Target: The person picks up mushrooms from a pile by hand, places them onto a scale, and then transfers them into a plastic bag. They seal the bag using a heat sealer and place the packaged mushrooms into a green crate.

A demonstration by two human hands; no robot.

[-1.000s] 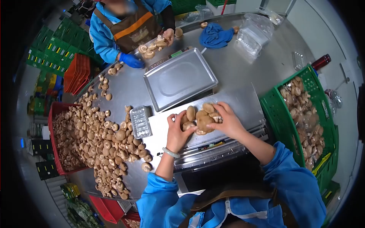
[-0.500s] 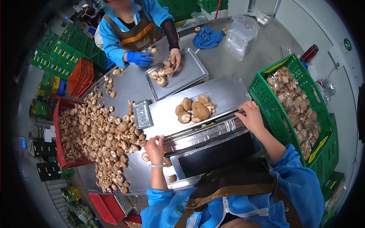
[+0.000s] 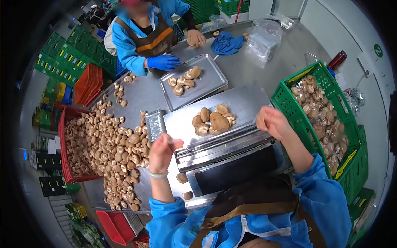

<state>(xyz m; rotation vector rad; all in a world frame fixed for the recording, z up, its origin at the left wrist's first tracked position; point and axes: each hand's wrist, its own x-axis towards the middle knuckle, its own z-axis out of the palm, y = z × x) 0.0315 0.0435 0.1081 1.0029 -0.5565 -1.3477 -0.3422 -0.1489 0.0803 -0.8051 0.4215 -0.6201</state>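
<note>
My left hand (image 3: 161, 153), a pale band at its wrist, is closed in a pinch near the left end of the wrapping machine's metal bars (image 3: 219, 149). At the right end my right hand (image 3: 273, 122) is pinched shut too. Clear plastic film (image 3: 253, 125) shows faintly between them, hard to make out against the shiny metal. Just beyond the film, a cluster of brown mushrooms (image 3: 218, 120) rests on the steel plate (image 3: 248, 101); whether a tray lies under them is hidden. A black panel (image 3: 237, 170) is set in the machine's near side.
Loose mushrooms (image 3: 118, 155) spread from a red crate (image 3: 62, 144) at left. An empty clear punnet (image 3: 155, 124) sits beside the plate. Opposite, a co-worker's gloved hand (image 3: 164, 62) is by a metal tray (image 3: 206, 78) of mushrooms. A green crate (image 3: 285, 97) holds packed mushrooms at right.
Both my hands have risen off the bars and moved forward, pinched, drawing the film up. The co-worker's bare hand has left the tray and moved up to the table's far edge.
</note>
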